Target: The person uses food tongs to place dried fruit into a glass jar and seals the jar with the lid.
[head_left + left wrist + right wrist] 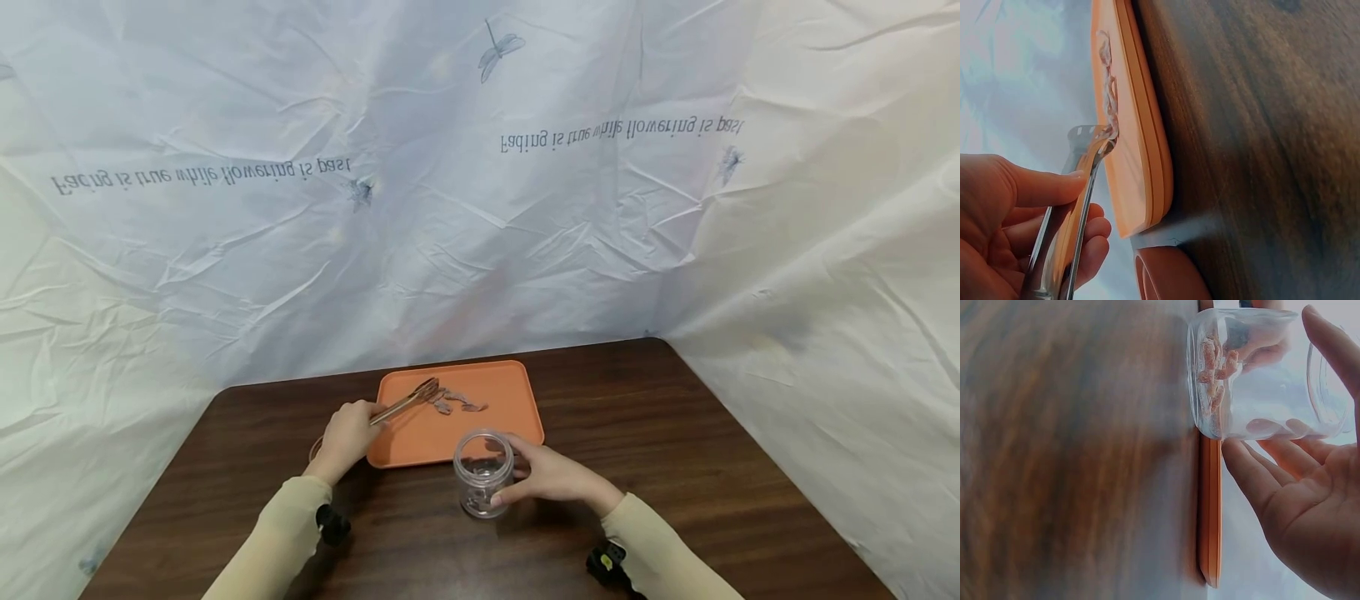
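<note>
Small pieces (1211, 372) in clear jar (1266, 394), more on tray (512, 387)

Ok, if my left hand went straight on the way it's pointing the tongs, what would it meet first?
Most likely the pieces on the tray: the tongs in your left hand point at them, and the tips look very near, though whether they touch is unclear.

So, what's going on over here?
A person is at a table with both hands busy. The left hand holds metal tongs, their tips at some shrivelled pieces on an orange tray. The right hand holds an open clear jar by the tray's front edge. A few similar pieces are inside it.
</note>
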The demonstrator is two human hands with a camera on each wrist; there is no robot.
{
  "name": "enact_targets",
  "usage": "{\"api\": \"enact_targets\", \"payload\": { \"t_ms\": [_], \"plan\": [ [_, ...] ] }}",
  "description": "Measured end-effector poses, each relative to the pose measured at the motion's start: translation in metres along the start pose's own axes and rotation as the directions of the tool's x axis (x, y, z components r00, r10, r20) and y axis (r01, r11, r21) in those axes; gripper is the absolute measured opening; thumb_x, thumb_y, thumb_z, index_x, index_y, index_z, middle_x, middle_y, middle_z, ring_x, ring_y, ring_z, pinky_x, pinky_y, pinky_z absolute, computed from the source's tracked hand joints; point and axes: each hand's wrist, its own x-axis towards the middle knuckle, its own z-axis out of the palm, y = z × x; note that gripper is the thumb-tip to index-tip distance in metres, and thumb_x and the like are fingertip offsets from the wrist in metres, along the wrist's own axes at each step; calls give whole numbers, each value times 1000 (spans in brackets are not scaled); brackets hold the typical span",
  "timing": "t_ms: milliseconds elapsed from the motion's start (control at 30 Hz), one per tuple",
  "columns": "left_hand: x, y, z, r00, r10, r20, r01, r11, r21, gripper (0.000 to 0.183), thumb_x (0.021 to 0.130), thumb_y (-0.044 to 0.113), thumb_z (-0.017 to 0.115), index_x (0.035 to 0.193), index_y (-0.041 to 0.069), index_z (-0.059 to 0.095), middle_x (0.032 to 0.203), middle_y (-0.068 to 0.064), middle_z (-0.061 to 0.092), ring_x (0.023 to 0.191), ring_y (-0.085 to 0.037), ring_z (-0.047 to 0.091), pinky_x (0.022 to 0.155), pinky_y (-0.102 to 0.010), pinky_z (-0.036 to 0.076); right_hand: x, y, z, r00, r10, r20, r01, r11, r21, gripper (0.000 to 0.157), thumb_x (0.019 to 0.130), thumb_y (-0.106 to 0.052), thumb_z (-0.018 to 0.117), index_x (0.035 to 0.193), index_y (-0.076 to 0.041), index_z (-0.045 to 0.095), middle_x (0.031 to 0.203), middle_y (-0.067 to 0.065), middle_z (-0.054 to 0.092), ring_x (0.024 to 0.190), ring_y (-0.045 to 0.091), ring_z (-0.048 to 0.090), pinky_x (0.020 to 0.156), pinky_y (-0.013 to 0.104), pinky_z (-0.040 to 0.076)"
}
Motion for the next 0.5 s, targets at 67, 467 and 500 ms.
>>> {"api": "enact_targets", "payload": {
  "t_ms": [67,467,500],
  "plan": [
    [0,0,0,1000,-2,-5,2,1000,-2,25,92,10,73,115,0,75,75,-5,67,47,-14,46,46,-30,34,0,0,0,1000,-2,0,2,1000,-3,86,88,-26,82,157,-22,32,154,14,41,139,31,46,106,35,43],
    [-4,0,-5,998,9,-56,-10,1000,-30,32,93,11,73,122,-1,72,75,-9,68,47,-14,42,46,-29,33,0,3,0,1000,3,6,-3,1000,10,85,88,-26,81,158,-23,31,155,14,40,140,32,43,107,35,43],
    [-4,0,-6,998,11,-58,-13,999,-38,32,93,11,73,123,-1,72,73,-10,67,46,-14,40,45,-28,32,0,3,0,1000,4,8,-4,1000,12,86,88,-26,81,158,-23,31,155,14,40,141,32,43,107,35,42]
  ]
}}
